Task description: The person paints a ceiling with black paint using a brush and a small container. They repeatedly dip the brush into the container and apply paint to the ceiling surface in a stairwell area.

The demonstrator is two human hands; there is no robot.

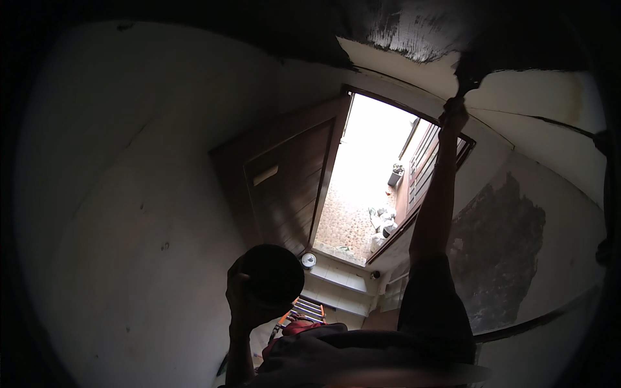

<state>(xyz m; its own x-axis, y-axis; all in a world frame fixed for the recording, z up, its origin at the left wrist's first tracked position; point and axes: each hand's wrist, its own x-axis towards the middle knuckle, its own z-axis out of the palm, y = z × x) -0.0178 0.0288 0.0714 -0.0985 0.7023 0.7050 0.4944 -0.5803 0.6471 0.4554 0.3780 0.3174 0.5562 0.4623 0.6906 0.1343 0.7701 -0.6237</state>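
A person in dark clothing reaches overhead with a brush (471, 72) in the right hand (455, 115), its fingers closed around the handle. The brush's flared head is raised to the edge of a black coating (414, 29) spread across the pale ceiling (533, 94) (head and coating are equally dark, so whether they touch is hard to tell). The coating is streaked and shiny on the left of the brush, with a ragged border.

Lower and to the left, the left hand (238, 284) holds a round, dark pot (273, 278) from its left side, thumb against the wall of the pot; its contents are lost in shadow.

At the far side, a brown door (284, 174) stands open on a bright yard, where a potted plant (396, 172) and pale bags (383, 223) sit along the right. A small can (308, 260) stands near the sill, by white steps (339, 277). Part of an orange ladder (312, 308) shows below, and a dark patch (501, 249) marks the right wall.
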